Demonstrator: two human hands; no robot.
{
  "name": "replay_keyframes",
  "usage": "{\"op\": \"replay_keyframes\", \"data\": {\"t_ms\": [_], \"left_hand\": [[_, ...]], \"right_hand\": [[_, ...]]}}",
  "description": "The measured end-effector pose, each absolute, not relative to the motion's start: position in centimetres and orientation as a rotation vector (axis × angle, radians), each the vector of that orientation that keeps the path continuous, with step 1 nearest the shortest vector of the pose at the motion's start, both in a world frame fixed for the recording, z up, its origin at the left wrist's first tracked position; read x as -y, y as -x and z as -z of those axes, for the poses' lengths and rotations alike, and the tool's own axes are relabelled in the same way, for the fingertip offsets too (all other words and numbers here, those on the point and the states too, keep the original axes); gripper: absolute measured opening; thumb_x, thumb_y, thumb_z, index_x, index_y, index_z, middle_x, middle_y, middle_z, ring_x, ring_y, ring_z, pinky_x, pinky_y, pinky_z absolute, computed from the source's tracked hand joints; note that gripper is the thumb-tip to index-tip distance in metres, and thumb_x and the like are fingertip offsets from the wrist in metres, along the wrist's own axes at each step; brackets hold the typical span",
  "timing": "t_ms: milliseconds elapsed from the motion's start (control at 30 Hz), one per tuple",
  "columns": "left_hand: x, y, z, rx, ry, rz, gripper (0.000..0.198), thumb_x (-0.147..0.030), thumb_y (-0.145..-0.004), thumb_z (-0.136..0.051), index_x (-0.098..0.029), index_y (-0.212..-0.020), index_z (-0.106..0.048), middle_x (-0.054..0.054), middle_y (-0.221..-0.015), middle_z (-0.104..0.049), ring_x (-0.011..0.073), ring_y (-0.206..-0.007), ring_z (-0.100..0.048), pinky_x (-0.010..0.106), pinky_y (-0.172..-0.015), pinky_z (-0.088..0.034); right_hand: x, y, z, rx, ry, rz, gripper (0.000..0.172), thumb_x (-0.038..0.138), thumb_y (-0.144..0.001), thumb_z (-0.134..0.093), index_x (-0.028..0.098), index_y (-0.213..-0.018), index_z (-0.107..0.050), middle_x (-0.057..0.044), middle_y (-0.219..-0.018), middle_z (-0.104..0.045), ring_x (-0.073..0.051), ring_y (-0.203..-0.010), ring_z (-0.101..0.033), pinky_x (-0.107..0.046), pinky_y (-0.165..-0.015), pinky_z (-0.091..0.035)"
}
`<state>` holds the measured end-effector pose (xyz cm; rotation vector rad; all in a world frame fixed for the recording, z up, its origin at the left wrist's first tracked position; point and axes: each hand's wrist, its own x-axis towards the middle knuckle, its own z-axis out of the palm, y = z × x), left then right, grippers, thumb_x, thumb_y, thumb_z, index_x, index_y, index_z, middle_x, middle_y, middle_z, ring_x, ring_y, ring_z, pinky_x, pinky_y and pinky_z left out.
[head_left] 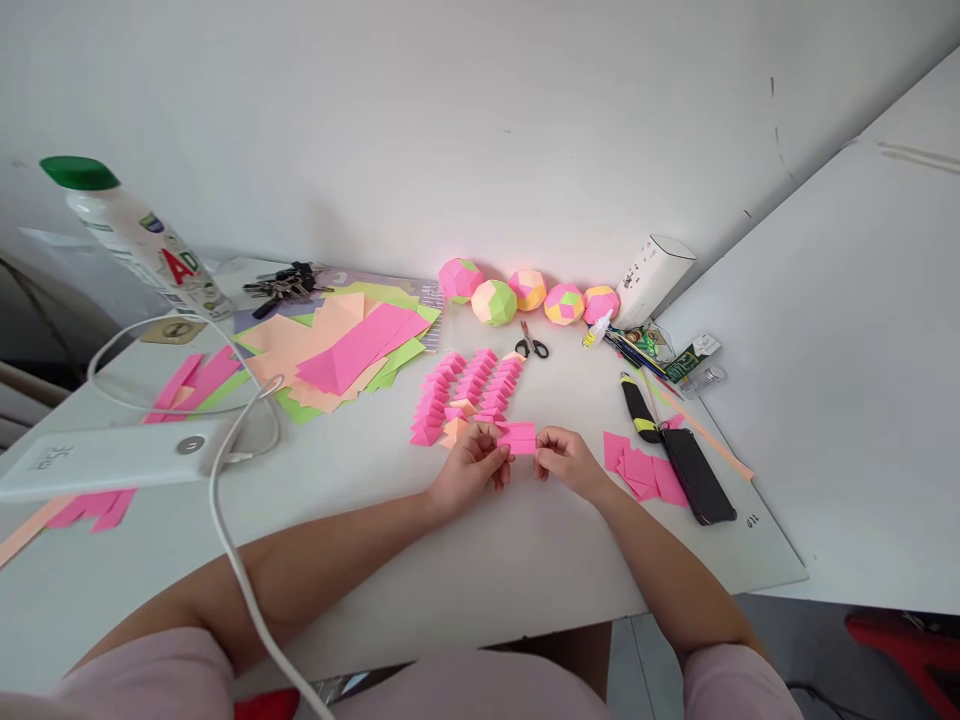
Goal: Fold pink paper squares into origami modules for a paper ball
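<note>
A small pink paper piece [519, 437] with crease lines is held up between both hands over the white table. My left hand [474, 462] pinches its left end between thumb and fingers. At its right end, my right hand [561, 460] grips the edge with thumb and fingertips. Just beyond the hands lie rows of folded pink paper units [472, 385], with a few peach ones among them. Flat pink paper pieces [643, 472] are spread to the right of my right hand.
Several paper balls [493, 302] line the wall, with scissors [531, 346] before them. Stacked coloured sheets [352, 345], keys [289, 283] and a bottle [142, 240] are left. A power bank [112, 460] with a white cable hangs across the near left. A cutter [639, 408] and black phone [694, 475] lie right.
</note>
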<state>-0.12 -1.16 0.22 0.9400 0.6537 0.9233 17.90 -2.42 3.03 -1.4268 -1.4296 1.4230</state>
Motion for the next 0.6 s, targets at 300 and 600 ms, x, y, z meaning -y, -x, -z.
{"op": "replay_keyframes", "data": {"t_ms": [300,600], "left_hand": [[0.8,0.3,-0.2,-0.667,-0.884,-0.839,0.047,-0.04,-0.073,-0.069,-0.016,-0.109,-0.052,-0.003,-0.068,-0.058,0.0092,-0.05,-0.055,0.023,-0.044,-0.045],[0.8,0.6,0.1,-0.596,-1.065,-0.696,0.035,-0.043,-0.077,-0.066,-0.015,-0.096,-0.058,-0.007,-0.058,-0.049,0.0046,-0.039,-0.045,0.019,-0.04,-0.035]], "right_hand": [[2.5,-17.9,-2.7,1.789,1.144,-0.902,0.039,0.011,-0.073,-0.052,0.024,-0.11,-0.052,-0.008,-0.119,-0.047,-0.014,-0.082,-0.057,-0.026,-0.06,-0.049],[2.0,-18.2,-2.5,1.703,1.178,-1.004,0.012,0.027,-0.082,-0.058,0.017,-0.077,-0.061,-0.009,-0.106,-0.054,-0.016,-0.087,-0.058,-0.027,-0.066,-0.05]]}}
